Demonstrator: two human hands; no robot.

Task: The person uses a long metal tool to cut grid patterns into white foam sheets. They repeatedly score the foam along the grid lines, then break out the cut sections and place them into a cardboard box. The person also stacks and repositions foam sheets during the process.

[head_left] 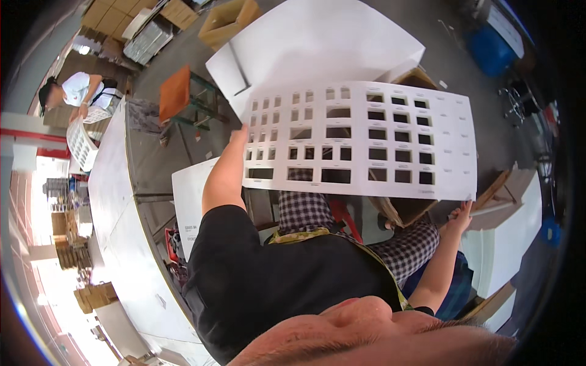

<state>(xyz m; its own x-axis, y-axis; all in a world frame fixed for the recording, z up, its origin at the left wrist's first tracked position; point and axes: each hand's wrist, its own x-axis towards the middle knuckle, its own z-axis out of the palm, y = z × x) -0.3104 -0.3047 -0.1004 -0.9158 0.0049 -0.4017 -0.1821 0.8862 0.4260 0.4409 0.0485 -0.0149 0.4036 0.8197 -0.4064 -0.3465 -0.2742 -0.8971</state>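
Observation:
A white cardboard sheet [450,146] with rows of rectangular cut-outs spans the space above my lap, held by its two ends. My left hand [239,137] grips the left edge, its fingers mostly hidden behind the sheet. At the lower right corner, my right hand [459,216] pinches the edge with its fingers curled. Just beyond the sheet lies a large plain white board [329,39], partly covered by it. Through the cut-outs and below them, parts of an open brown carton [416,78] show.
A long white table [113,195] runs along the left. An orange-topped stool [176,91] stands beyond it. On the right are white boards [516,226] and a blue bin [488,49]. Far left, another person [78,88] handles a similar cut-out sheet [79,145].

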